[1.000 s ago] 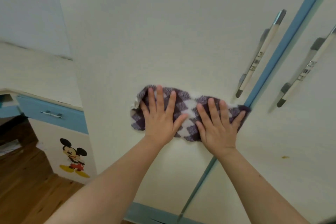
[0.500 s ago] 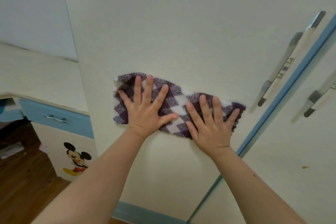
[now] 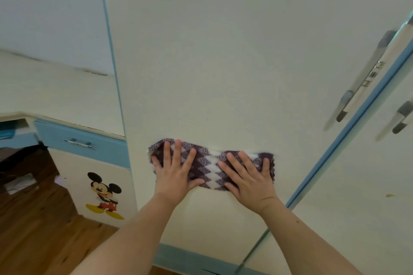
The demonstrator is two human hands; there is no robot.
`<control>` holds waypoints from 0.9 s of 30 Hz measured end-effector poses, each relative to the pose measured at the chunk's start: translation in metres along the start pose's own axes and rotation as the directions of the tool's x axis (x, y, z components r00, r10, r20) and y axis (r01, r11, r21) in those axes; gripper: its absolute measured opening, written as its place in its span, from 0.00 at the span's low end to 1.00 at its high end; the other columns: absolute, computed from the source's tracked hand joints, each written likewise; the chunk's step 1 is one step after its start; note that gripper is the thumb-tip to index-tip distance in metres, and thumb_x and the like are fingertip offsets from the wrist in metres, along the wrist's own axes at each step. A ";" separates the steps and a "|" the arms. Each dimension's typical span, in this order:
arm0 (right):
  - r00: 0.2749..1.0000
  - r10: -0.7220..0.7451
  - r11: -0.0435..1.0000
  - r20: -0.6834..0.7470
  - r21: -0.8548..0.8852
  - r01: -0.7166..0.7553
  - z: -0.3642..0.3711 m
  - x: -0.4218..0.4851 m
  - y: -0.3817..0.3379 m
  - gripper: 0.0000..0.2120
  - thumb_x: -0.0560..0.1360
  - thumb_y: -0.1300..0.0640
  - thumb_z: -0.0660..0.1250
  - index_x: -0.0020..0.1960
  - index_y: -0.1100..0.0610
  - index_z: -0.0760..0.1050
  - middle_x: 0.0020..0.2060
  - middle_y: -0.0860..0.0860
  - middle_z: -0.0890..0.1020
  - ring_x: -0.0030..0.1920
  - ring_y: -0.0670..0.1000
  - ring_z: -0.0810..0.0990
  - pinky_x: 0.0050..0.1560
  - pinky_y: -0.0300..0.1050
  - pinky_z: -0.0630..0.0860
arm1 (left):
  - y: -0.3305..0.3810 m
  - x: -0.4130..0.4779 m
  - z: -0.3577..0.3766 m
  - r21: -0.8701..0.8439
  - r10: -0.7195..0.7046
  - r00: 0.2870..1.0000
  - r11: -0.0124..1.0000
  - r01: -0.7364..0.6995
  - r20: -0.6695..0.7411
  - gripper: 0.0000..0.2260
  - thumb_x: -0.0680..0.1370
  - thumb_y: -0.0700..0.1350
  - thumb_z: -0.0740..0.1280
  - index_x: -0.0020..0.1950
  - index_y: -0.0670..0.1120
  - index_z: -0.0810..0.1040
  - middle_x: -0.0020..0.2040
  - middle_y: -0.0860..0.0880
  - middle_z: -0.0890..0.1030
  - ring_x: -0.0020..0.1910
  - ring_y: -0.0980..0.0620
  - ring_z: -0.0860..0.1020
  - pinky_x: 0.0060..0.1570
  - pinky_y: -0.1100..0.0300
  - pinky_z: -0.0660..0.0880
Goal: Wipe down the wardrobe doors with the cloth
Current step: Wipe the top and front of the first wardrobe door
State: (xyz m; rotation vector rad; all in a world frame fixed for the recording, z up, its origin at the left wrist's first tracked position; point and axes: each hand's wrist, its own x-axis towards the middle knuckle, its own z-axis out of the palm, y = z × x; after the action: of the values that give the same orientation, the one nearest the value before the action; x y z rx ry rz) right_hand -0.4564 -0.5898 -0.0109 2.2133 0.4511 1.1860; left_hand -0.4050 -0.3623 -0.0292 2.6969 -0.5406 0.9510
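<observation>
Together, left hand [image 3: 173, 176], right hand [image 3: 250, 179] pressing one cloth [image 3: 210, 168], two handles [image 3: 367, 73] [image 3: 402, 117].

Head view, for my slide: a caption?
Left hand and right hand press a checked cloth flat on the wardrobe door.

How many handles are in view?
3: long handle on the wiped door, second handle cut off at right edge, small handle on the blue drawer; more may be offscreen.

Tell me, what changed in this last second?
The left hand and right hand slid the checked cloth leftward across the wardrobe door, off the blue strip between the doors. Both palms stay pressed flat on it; nothing gripped or released.
</observation>
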 end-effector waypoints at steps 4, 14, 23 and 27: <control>1.000 -0.007 1.000 -0.001 0.009 0.007 -0.005 0.006 0.006 0.33 0.74 0.39 0.53 0.76 0.46 0.47 0.76 0.48 0.44 0.75 0.51 0.43 0.70 0.64 0.35 | -0.011 0.000 -0.003 0.017 0.044 0.998 0.999 -0.043 -0.037 0.39 0.71 0.70 0.47 0.75 0.54 0.39 0.76 0.44 0.37 0.74 0.41 0.38 0.51 0.26 0.64; 0.959 0.139 0.990 -0.248 0.069 -0.126 -0.040 0.126 0.031 0.33 0.72 0.37 0.56 0.74 0.46 0.56 0.76 0.48 0.44 0.75 0.52 0.44 0.68 0.65 0.38 | -0.069 0.099 -0.081 0.156 0.214 0.893 0.974 -0.165 -0.396 0.37 0.72 0.72 0.49 0.75 0.57 0.41 0.75 0.52 0.34 0.74 0.48 0.36 0.67 0.35 0.40; 0.925 0.242 0.970 -0.293 0.089 -0.226 -0.053 0.165 0.032 0.31 0.73 0.40 0.56 0.74 0.47 0.57 0.76 0.49 0.45 0.75 0.53 0.45 0.68 0.66 0.37 | -0.086 0.136 -0.104 0.219 0.273 0.790 0.959 -0.180 -0.549 0.37 0.72 0.72 0.50 0.76 0.56 0.47 0.77 0.51 0.39 0.75 0.47 0.41 0.68 0.38 0.38; 0.951 0.170 0.985 -0.258 0.039 -0.166 -0.043 0.149 0.018 0.31 0.74 0.39 0.55 0.74 0.47 0.57 0.76 0.51 0.45 0.75 0.54 0.46 0.68 0.66 0.38 | -0.090 0.121 -0.081 0.192 0.250 0.785 0.967 -0.169 -0.567 0.37 0.72 0.71 0.49 0.76 0.56 0.47 0.77 0.50 0.41 0.75 0.47 0.42 0.68 0.38 0.39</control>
State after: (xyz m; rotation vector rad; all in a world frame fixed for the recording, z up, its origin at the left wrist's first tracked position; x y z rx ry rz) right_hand -0.4105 -0.5088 0.1143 2.1519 0.3828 1.5806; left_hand -0.3258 -0.2858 0.1019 2.2703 -0.6599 1.8508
